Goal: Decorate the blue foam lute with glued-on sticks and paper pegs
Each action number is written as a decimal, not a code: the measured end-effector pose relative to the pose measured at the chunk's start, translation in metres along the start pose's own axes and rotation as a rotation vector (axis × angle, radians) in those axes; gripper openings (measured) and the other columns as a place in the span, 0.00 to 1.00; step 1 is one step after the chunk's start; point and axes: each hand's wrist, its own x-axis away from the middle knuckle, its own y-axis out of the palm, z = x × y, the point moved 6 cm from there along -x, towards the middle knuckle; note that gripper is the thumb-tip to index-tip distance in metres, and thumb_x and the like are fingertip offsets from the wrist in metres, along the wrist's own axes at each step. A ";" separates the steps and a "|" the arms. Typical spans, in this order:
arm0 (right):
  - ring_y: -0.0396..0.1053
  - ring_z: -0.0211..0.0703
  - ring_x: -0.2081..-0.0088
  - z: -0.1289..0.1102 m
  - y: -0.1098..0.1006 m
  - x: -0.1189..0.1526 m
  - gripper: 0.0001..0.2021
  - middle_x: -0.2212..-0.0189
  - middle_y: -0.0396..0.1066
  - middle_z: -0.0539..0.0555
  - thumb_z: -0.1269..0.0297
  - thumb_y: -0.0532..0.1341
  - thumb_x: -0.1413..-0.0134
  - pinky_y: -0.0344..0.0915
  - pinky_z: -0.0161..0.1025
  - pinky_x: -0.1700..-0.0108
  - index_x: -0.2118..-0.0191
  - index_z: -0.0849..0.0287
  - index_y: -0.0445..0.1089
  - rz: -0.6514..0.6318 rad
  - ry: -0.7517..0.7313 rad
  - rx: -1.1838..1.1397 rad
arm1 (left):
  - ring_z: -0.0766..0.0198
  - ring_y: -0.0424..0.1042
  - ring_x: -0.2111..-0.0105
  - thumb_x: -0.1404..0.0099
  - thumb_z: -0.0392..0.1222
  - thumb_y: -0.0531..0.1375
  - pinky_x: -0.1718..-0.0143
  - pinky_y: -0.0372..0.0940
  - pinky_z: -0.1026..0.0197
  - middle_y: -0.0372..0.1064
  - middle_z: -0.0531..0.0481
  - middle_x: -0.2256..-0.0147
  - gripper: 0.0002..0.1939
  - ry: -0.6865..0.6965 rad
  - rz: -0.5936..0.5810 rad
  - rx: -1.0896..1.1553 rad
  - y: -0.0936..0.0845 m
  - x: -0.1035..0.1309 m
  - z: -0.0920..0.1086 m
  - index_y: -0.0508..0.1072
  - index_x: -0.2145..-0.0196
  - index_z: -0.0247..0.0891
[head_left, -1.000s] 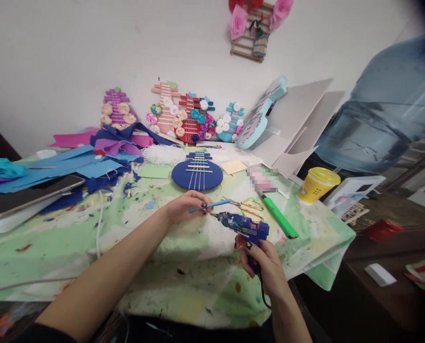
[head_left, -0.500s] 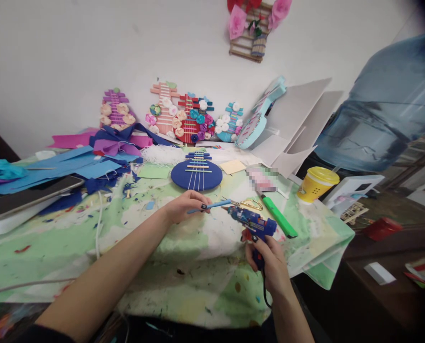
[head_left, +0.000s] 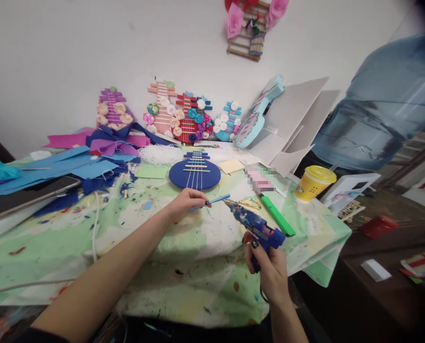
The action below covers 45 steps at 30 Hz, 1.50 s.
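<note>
Pinched in the fingers of my left hand (head_left: 191, 202) is a thin blue strip (head_left: 219, 198), its free end pointing right. My right hand (head_left: 268, 264) is wrapped round the handle of a dark blue hot glue gun (head_left: 257, 224). The gun's nozzle points up and left, a short distance from the strip's end. Behind my left hand lies a dark blue lute-shaped craft piece (head_left: 194, 174) with pale strings and small crossbars. Gold-handled scissors (head_left: 250, 203) rest just beyond the glue gun, partly hidden by it. Right of them is a green utility knife (head_left: 277, 214).
Several finished flower-decorated lutes (head_left: 187, 114) lean on the wall. Blue and purple material (head_left: 65, 164) and a phone (head_left: 30, 197) lie left. A yellow cup (head_left: 314, 182) and a large water bottle (head_left: 384, 105) stand right. A white cable (head_left: 97, 224) crosses the cloth (head_left: 134, 271).
The glue gun has tilted, its rear end dropping and moving right, and its nozzle has come away from the strip. The strip's free end now angles up more.
</note>
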 end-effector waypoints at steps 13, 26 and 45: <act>0.50 0.33 0.84 0.011 0.011 -0.004 0.15 0.88 0.54 0.44 0.54 0.54 0.44 0.49 0.33 0.81 0.76 0.58 0.58 0.027 0.040 0.189 | 0.68 0.60 0.78 0.53 0.38 0.61 0.76 0.52 0.65 0.71 0.49 0.78 0.06 0.014 0.019 -0.067 0.000 0.000 0.001 0.77 0.77 0.35; 0.51 0.34 0.84 0.007 0.013 -0.006 0.17 0.89 0.53 0.45 0.57 0.54 0.44 0.50 0.33 0.80 0.81 0.57 0.57 0.015 0.038 0.295 | 0.68 0.61 0.77 0.53 0.38 0.61 0.76 0.52 0.65 0.71 0.48 0.78 0.06 0.028 -0.023 -0.078 0.002 0.000 0.002 0.77 0.77 0.34; 0.51 0.33 0.84 0.011 0.009 -0.005 0.17 0.88 0.54 0.45 0.54 0.53 0.44 0.50 0.32 0.81 0.79 0.58 0.58 0.036 0.057 0.356 | 0.69 0.64 0.76 0.52 0.34 0.59 0.72 0.55 0.66 0.71 0.51 0.77 0.06 0.055 -0.049 -0.107 0.004 0.001 0.006 0.76 0.77 0.33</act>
